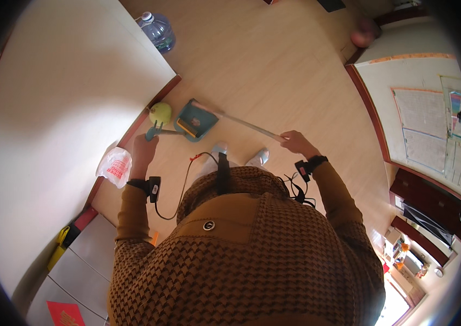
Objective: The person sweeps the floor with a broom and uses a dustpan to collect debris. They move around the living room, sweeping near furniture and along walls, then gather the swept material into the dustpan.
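Note:
My left hand [146, 147] is closed around the top of the handle of a long-handled teal dustpan [206, 119], whose pan rests on the floor with a yellow comb-like edge inside it. A small pale object lies in the pan. My right hand [296, 143] grips the end of a light stick [250, 127]; its far end, pinkish and blurred, reaches over the back edge of the pan. What kind of head the stick has cannot be told. A round green fruit or ball [160, 113] sits beside the pan, against the baseboard.
A white wall with a dark red baseboard [168, 87] runs along the left. Near it are a plastic bag [115, 166] and a large water bottle [161, 34]. My slippered feet [261, 156] stand below the pan. On the right is a wall with papers [420, 120]. Cables hang at my waist.

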Available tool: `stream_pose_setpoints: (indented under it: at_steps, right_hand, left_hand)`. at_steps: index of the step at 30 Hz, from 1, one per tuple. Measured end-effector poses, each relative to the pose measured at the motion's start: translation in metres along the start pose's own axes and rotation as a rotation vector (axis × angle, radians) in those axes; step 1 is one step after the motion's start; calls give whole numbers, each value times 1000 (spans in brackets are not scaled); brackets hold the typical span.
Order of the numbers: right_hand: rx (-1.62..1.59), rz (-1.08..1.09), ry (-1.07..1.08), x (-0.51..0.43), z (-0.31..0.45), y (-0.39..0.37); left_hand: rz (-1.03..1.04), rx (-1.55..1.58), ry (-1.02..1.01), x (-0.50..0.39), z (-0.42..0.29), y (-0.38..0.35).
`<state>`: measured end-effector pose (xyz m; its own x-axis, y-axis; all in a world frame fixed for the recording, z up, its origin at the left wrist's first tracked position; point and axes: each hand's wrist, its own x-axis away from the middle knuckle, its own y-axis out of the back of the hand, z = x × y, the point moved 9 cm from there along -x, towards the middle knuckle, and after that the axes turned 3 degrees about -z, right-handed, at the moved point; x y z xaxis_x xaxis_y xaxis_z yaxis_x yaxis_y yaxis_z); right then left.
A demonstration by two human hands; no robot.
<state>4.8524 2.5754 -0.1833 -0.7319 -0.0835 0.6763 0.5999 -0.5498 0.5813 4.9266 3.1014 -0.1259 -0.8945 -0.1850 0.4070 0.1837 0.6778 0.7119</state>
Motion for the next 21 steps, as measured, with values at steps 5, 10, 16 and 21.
stream_pose_setpoints:
  at_steps: [5, 10, 16, 21]
  right_hand:
    - [-152, -116, -122, 29, -5, 37]
    - [113, -220, 94, -26, 36, 60]
    - [380, -365, 219, -125, 84, 53]
    - [367, -351, 138, -144, 83, 15]
  left_hand:
    - [-29, -44, -36, -2, -6, 5]
    - [-61, -67, 11, 5, 1, 8]
    - [-54, -76, 46, 7, 14, 6]
    - [-123, -142, 37, 1, 22, 3]
